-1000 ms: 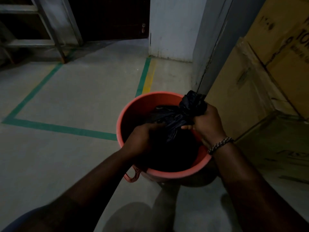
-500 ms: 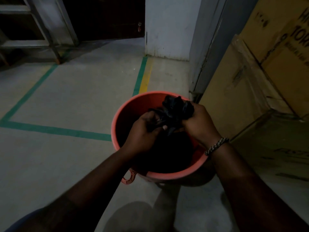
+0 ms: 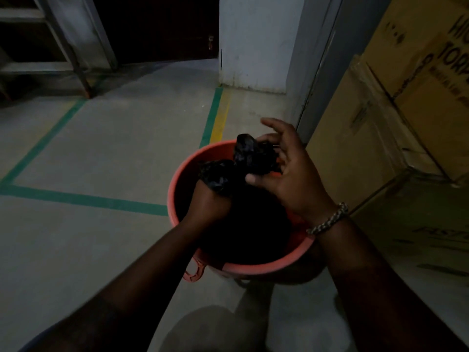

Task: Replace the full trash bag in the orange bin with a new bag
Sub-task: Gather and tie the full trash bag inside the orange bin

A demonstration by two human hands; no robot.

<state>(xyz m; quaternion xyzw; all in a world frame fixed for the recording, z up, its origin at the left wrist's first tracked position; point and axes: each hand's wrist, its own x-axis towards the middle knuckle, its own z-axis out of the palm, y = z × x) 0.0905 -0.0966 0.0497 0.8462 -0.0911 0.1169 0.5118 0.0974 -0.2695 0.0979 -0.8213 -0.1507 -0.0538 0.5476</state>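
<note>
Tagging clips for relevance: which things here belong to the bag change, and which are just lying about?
Job: bin; bag; left hand and right hand, both holding the bag's top.
Lying about: cardboard boxes; floor tape; metal frame.

Round plastic orange bin (image 3: 269,268) stands upright on the concrete floor (image 3: 101,161), loop handle at its near-left side. Black trash bag (image 3: 243,148) sits inside; glossy crumpled neck gathered into two bunches, one rising above the far rim.
</note>
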